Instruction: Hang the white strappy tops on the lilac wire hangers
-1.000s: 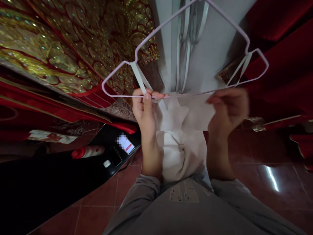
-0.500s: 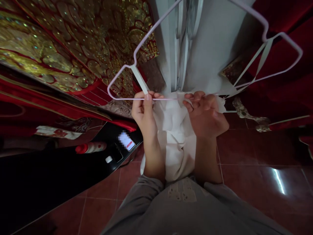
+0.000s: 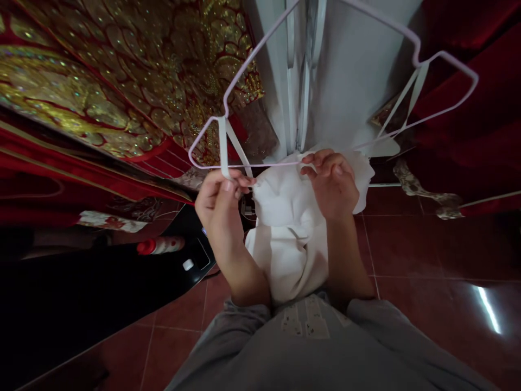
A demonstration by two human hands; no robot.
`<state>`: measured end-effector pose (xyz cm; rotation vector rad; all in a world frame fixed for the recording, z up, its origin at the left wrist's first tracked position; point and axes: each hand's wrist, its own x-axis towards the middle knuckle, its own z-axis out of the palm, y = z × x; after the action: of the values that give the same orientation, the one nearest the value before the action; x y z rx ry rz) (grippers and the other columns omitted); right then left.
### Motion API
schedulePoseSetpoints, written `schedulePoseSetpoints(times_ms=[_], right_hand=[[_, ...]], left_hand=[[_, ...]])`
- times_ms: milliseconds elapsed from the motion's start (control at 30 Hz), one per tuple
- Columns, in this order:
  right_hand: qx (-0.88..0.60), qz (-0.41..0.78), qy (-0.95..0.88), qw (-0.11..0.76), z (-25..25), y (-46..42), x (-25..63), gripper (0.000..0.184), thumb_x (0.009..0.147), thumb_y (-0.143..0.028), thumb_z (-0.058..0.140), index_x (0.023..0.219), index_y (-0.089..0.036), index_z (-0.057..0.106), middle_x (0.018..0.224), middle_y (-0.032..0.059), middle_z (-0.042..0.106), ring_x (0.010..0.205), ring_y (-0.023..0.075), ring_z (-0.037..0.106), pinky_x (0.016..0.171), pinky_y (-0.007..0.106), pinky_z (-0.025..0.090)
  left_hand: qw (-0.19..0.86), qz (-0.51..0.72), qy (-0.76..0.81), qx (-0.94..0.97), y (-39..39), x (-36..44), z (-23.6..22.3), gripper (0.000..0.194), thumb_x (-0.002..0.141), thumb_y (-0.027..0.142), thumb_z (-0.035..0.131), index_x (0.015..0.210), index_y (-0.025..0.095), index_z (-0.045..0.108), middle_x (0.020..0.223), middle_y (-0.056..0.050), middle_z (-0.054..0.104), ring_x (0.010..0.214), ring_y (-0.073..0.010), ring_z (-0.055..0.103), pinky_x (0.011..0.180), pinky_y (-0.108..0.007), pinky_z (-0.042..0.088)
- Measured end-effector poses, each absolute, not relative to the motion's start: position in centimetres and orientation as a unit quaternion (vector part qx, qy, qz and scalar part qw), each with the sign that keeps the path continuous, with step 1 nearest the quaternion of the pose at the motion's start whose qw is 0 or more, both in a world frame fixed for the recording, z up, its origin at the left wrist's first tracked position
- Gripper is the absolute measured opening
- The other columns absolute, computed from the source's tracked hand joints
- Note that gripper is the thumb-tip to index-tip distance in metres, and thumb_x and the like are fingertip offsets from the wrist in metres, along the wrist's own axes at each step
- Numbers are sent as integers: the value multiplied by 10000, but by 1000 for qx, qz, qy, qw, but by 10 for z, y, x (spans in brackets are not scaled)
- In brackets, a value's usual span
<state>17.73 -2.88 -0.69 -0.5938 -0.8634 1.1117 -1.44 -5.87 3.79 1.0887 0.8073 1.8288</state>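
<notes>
We pinch a strap (image 3: 223,147) below the hanger (image 3: 280,163) (left hand (image 3: 221,201)) and that hanger's lower edge (right hand (image 3: 336,187)); floor (image 3: 401,239) spreads beneath.

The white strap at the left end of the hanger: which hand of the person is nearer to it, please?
Left. The left hand pinches the strap between thumb and fingers; the right hand is farther right, at the lower bar of the hanger.

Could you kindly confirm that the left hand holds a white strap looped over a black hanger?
Not quite: the hanger is pale lilac, not black, as the head view shows; the left hand does hold a white strap looped over it.
</notes>
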Motion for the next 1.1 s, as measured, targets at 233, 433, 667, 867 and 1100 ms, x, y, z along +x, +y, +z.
schedulePoseSetpoints(times_ms=[233,433,667,867,1100], right_hand=[[-283,501,-397,715,-2,-29,186,436,829,-612,807,677,-255,607,856,27,620,963,220,717,759,383,633],[-266,514,-382,721,-3,-29,179,412,831,-577,814,691,-246,613,888,33,616,985,205,700,781,359,612],[-267,507,-383,725,0,-29,170,386,869,-553,787,709,-257,598,903,28,589,1013,204,688,811,363,628],[-315,487,-399,710,9,-40,184,336,868,-540,810,764,-249,681,974,37,706,1017,219,751,851,405,684],[-428,191,-307,828,1,-38,241,87,911,-230,737,916,-306,779,933,-26,720,886,115,689,827,287,635]], left_hand=[[447,734,332,389,-33,-50,82,396,1129,402,424,1150,309,808,1387,46,795,1472,-223,639,839,-291,660],[303,806,431,270,-28,-51,51,459,1118,224,318,1125,336,763,1411,60,789,1558,-233,562,806,-410,598],[444,732,392,337,-36,6,29,372,963,468,739,1188,174,699,1198,-152,814,1084,-249,777,637,-264,495],[471,744,334,336,-34,23,25,251,974,457,789,999,245,657,898,-32,733,947,-206,779,548,-219,468],[424,747,345,378,-27,18,21,338,963,557,788,1018,261,633,828,-24,649,857,-190,751,471,-211,397]])
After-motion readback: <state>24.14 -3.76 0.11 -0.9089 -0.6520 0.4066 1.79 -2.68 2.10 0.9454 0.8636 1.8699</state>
